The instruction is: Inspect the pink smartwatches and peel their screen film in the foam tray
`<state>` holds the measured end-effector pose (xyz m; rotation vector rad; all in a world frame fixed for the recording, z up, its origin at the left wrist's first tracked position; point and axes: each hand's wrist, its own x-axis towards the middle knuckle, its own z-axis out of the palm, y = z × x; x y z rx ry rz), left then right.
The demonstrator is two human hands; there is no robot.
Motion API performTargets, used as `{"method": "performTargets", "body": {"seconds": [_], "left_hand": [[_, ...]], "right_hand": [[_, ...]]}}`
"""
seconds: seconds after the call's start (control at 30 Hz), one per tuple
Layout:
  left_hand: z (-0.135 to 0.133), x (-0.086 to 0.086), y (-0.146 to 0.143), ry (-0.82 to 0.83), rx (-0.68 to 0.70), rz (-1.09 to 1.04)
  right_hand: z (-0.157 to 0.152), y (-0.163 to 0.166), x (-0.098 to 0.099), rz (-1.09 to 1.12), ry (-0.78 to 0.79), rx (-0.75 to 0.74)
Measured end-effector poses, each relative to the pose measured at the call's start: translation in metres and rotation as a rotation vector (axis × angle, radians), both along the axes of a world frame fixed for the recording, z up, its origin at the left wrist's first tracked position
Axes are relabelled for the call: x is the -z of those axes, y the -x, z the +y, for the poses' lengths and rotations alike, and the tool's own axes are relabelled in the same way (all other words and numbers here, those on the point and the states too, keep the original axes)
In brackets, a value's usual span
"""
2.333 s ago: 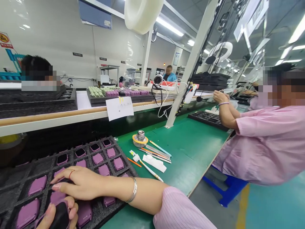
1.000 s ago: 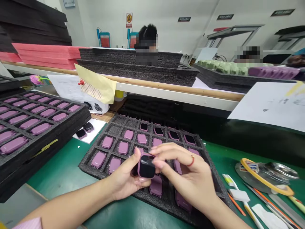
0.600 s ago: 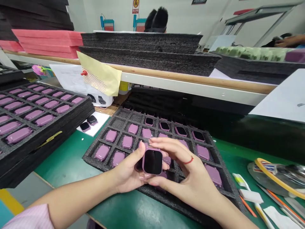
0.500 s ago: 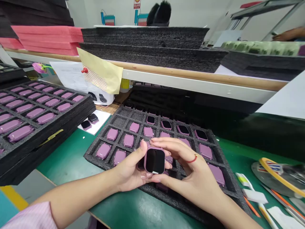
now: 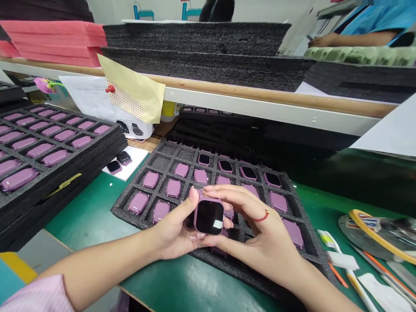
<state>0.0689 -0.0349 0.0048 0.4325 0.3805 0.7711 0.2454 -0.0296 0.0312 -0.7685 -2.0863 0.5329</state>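
Head view, held watch: One watch [image 5: 209, 216] is sitting between the two hands, over the front tray. Its case is purple and its square black screen, with round corners, is facing up and shining.
Left hand: The left hand [image 5: 172, 234] is holding the watch, with its thumb resting along the side.
Right hand: The right hand [image 5: 268, 245] is gripping it too, fingers curling over the far edge and thumb at the near edge. One finger is wearing a thin red ring.
Front tray: The black, rough foam tray [image 5: 160, 161] is lying on the smooth green table [image 5: 195, 279]. Four watches [image 5: 225, 166] in one row are showing black screens, and at least ten are showing purple backs. Small white marks on the backs are too tiny to read.
Left tray: Another foam tray [image 5: 81, 182] is holding rows of purple watches.
White card: Two watches are lying on a white card [image 5: 130, 171].
Papers: One red pin [image 5: 110, 88] is showing on a yellow paper [image 5: 133, 93].
Tools: One toothbrush [image 5: 360, 290], one orange stick [image 5: 338, 275] and one white block [image 5: 342, 260] are lying on the right, near a yellow ring [image 5: 383, 234]. Letters beside the ring are looking too blurry to read.
Other person: One person in a blue sleeve [image 5: 380, 24] is reaching a hand over pale green pieces [image 5: 360, 55].
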Motion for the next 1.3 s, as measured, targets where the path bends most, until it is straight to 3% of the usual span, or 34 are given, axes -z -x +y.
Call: {"method": "performTargets", "body": {"seconds": [0.2, 0.3, 0.37, 0.47, 0.7, 0.93, 1.1, 1.3], "left_hand": [[0.0, -0.004, -0.001, 0.0, -0.02, 0.011], [0.0, -0.007, -0.001, -0.006, -0.02, -0.006], [-0.001, -0.009, -0.001, -0.021, -0.015, -0.021], [-0.001, -0.011, -0.001, -0.067, -0.023, -0.035], [-0.003, -0.008, 0.0, -0.075, -0.032, 0.024], [-0.003, -0.01, -0.001, -0.103, -0.106, 0.118], [-0.005, -0.006, -0.007, -0.152, -0.156, 0.21], [-0.002, -0.006, -0.003, -0.037, -0.128, 0.222]], "right_hand": [[-0.002, 0.001, 0.001, -0.007, -0.012, 0.0], [-0.005, -0.002, 0.0, 0.143, 0.045, 0.022], [-0.009, -0.008, -0.003, 0.22, -0.023, 0.107], [-0.019, -0.018, -0.01, 0.087, -0.161, 0.171], [-0.043, -0.013, -0.007, -0.043, -0.141, 0.137], [-0.021, -0.002, -0.01, -0.123, -0.39, 0.053], [-0.013, 0.008, -0.006, -0.098, -0.212, 0.112], [-0.011, 0.004, -0.009, -0.053, -0.132, 0.078]]}}
